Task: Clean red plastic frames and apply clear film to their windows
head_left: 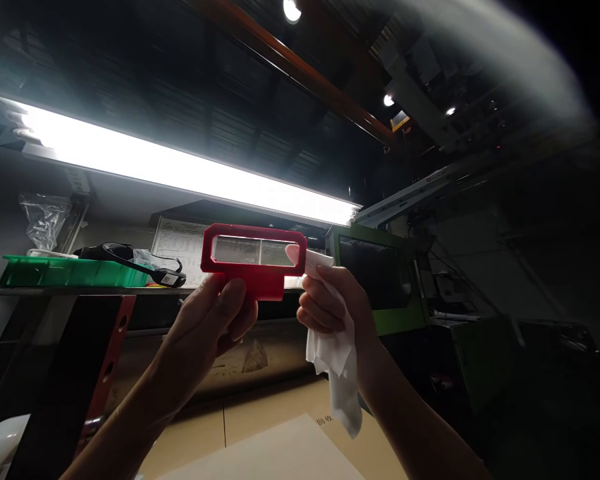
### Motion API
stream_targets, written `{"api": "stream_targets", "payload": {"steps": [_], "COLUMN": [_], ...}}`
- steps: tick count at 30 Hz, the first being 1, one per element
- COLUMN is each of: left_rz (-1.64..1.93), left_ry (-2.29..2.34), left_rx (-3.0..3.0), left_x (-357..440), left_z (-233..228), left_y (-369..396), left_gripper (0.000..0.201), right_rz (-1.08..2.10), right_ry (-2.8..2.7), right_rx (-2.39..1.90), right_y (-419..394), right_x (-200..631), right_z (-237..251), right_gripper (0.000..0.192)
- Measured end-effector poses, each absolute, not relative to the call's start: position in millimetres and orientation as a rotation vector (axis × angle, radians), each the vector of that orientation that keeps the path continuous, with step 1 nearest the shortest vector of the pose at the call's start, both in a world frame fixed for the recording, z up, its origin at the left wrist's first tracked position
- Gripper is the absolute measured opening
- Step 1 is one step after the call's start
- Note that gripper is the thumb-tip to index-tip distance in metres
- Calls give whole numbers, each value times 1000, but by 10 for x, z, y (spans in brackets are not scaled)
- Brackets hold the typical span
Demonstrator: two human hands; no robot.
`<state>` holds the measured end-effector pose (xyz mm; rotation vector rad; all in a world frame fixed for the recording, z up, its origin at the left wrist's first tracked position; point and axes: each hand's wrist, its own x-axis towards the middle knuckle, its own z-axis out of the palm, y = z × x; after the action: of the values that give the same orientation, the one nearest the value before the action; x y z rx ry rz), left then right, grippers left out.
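The red frame (266, 285) is held up below the lit tube lamp (190, 170), its lower block clamped between thumb and fingers of the left hand (200, 327). The right hand (347, 297) grips a white cloth (331, 348), one fingertip showing through the frame's opening.

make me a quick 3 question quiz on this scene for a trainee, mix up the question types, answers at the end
1. Multiple choice: what does the left hand hold?
a) a plastic bag
b) a red frame
c) a cardboard sheet

2. True or false: the white cloth is in the right hand and hangs down below it.

3. Fill in the blank: the tray on the shelf is ____ in colour.

Key: 1. b; 2. true; 3. green
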<state>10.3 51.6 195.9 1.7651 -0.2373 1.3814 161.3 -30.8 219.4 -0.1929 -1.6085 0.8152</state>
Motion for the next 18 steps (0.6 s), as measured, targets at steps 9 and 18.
{"api": "stream_targets", "payload": {"steps": [9,18], "left_rz": [1405,1416], "left_ry": [-235,-228], "left_rx": [1726,1667], "left_x": [79,73], "left_z": [1949,1924], "left_y": [511,508], "left_gripper": [39,36], "right_rz": [867,847], "right_ry": [-1704,-1664], "right_rx": [-153,-88], "right_y": [-319,-247], "right_x": [1545,1510], "right_z": [2204,2140], "right_gripper": [25,25]}}
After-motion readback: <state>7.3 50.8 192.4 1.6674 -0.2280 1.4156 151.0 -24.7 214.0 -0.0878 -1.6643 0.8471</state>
